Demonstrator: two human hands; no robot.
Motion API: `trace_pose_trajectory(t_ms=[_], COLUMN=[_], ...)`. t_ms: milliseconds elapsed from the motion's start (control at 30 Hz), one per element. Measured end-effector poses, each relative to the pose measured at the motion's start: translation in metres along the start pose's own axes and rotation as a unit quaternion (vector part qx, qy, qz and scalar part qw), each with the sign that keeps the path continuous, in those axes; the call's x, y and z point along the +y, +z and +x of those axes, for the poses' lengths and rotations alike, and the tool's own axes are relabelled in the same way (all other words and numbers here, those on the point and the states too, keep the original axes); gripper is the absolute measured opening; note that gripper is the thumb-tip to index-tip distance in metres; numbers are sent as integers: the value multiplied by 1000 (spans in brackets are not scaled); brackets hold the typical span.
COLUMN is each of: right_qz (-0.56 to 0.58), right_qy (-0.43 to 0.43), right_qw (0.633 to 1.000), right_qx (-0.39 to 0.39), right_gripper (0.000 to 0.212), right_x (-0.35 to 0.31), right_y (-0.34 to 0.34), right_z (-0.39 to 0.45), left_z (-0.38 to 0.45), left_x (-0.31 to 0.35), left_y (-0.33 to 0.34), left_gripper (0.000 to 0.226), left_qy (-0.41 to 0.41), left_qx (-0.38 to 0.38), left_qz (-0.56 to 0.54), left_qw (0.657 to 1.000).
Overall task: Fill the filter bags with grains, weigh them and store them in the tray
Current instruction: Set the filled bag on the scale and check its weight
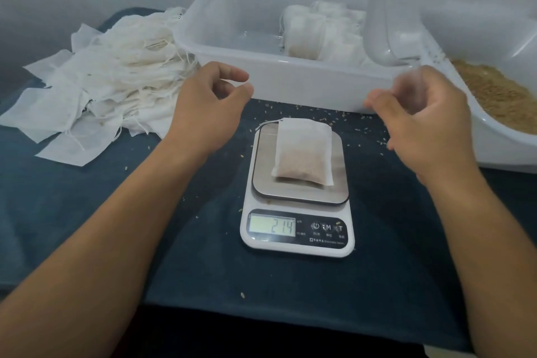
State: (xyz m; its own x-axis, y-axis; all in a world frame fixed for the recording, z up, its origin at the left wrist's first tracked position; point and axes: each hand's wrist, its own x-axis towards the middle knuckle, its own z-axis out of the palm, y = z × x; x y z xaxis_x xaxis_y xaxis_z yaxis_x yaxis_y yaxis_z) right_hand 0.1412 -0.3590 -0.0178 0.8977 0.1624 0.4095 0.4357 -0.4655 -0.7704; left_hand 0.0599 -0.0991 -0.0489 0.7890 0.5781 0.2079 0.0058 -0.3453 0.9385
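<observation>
Worktop (87,241): it has a dark blue cover, and loose grains are scattered on it.
Scale (296,212): a small white kitchen scale sits on the worktop, in the middle, close to the person. Its little screen (271,228) shows 21.4.
Filled bag (302,151): one white filter bag with brown grains inside lies flat on the metal plate of the scale. Its string hangs off the far left corner. No hand touches it.
Left hand (206,107): it hangs in the air, to the left of the scale and a bit past it. The grip is loose, with fingers softly curled and thumb close to the fingertips, and it holds nothing.
Right hand (427,122): it hangs in the air, to the right of the scale. It is blurry. The fingers are bent and I see nothing in its grip.
Empty bags (110,81): a big messy pile of flat white bags with strings lies on the far left of the worktop.
Tray (290,81): a clear plastic tray stands just behind the scale.
Stored bags (319,35): several filled bags stand in the right part of the tray.
Grain tub (494,151): a white tub on the far right holds a heap of brown grains (494,93).
Scoop (383,23): a clear scoop stands up between the tray and the tub.
</observation>
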Motion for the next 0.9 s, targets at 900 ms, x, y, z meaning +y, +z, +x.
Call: trace_pose_trajectory(t_ms=[900], right_qz=[141], right_qy=[-63], right_qw=[983], right_qx=[-101], right_gripper=[31], right_x=[-37], right_y=[23], right_z=[-24], left_z=[-25], left_x=[23], left_y=[6], left_gripper=[78], left_qy=[33], left_qx=[-220], left_qz=[-127], left_qw=[967])
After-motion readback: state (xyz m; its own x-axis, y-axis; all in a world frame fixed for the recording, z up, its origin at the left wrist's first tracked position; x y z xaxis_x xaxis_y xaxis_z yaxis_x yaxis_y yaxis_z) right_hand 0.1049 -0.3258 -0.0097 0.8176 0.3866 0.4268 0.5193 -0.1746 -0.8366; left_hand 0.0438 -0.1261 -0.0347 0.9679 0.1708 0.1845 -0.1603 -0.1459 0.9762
